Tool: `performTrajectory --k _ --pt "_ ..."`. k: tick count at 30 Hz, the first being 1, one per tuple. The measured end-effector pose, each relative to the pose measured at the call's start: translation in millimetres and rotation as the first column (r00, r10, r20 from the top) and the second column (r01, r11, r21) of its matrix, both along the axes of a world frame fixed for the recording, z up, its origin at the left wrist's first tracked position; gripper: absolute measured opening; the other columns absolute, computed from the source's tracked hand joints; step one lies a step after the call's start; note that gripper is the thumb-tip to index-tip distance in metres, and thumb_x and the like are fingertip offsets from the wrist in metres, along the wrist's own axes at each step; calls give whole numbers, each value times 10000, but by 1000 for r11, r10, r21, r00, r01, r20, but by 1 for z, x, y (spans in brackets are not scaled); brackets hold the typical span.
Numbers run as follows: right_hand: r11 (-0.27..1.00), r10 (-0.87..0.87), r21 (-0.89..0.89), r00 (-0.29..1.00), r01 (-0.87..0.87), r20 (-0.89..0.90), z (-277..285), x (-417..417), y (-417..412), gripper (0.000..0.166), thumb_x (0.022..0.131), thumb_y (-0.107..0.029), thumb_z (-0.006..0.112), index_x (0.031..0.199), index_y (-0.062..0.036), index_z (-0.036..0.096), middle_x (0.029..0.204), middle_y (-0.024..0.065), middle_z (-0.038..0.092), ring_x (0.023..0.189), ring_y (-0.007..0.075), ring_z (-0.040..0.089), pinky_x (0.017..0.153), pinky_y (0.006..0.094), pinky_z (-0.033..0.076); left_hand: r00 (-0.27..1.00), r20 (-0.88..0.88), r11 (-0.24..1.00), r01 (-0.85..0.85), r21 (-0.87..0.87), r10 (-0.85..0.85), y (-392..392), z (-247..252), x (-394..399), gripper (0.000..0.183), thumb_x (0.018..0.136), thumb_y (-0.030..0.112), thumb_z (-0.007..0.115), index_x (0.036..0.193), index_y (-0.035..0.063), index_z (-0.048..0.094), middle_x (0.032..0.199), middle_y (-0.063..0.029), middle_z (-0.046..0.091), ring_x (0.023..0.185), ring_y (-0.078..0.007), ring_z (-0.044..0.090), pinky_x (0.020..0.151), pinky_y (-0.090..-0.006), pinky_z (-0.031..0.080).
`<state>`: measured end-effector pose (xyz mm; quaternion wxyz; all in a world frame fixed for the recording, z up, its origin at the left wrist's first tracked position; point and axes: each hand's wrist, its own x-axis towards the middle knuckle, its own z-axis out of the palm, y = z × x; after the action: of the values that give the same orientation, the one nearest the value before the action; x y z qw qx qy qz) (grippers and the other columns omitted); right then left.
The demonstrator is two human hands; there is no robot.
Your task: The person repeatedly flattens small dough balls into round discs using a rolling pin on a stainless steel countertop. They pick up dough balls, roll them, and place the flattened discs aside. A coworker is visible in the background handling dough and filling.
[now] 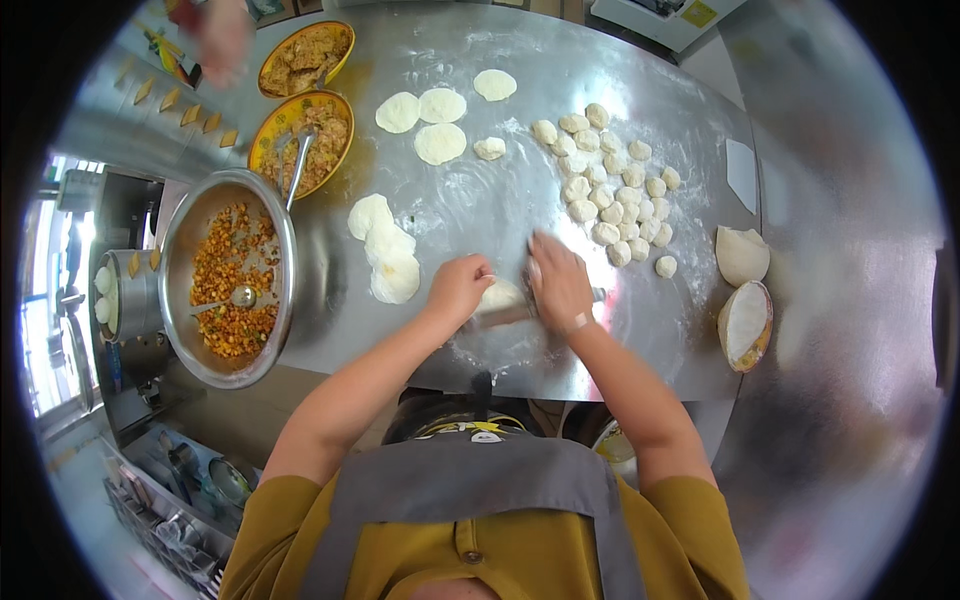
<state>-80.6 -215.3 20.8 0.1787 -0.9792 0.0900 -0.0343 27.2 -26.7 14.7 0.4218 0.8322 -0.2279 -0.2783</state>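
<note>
My left hand point(459, 289) pinches the edge of a small dough round point(501, 294) on the floured steel table. Across that dough lies a rolling pin point(504, 316), blurred by motion. My right hand point(561, 283) bears on the pin with its palm, fingers stretched forward. Rolled wrappers point(394, 277) overlap to the left of my hands, and more flat wrappers point(440, 144) lie farther back beside a single dough lump point(490, 148). Many floured dough pieces point(615, 214) are spread to the right of my right hand.
At left stands a large steel basin point(289, 300) of diced filling with a spoon point(241, 297). Behind it are two yellow bowls point(259, 142) point(346, 36) of minced filling. A flour bowl point(765, 330) and a dough chunk point(742, 255) sit right. Another person's hand point(223, 45) shows upper left.
</note>
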Motion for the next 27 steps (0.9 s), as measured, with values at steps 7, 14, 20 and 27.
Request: performTrajectory --k 7,14,20,27 --pt "995 -24 -96 1000 24 -1 -2 2 24 465 1013 -260 544 1426 -51 589 1537 103 526 1417 293 478 1155 517 361 986 140 992 78 103 -92 -3 -5 -9 173 912 174 750 924 4 719 850 -168 732 754 -342 680 716 -395 542" --pt "982 88 -157 990 -104 -108 -9 -87 25 539 998 -277 553 1490 -57 532 1609 99 456 1449 256 453 1170 519 336 947 -213 965 -256 -56 239 38 -37 -13 176 905 176 749 956 9 726 824 -160 720 765 -298 703 712 -384 545" --pt "994 -109 -12 994 110 18 5 25 27 454 1026 -293 553 1396 -30 575 1503 104 536 1368 289 503 1127 496 375 967 250 990 22 137 -56 5 -8 -9 192 915 197 730 981 17 712 792 -171 686 776 -314 700 708 -412 538" --pt "988 -17 -153 994 -1 -112 -6 -89 61 526 996 -275 581 1463 -36 546 1589 118 468 1450 263 444 1160 547 319 957 -220 982 -184 36 188 57 -33 -37 197 933 207 731 952 15 688 792 -123 704 756 -270 698 706 -387 541"
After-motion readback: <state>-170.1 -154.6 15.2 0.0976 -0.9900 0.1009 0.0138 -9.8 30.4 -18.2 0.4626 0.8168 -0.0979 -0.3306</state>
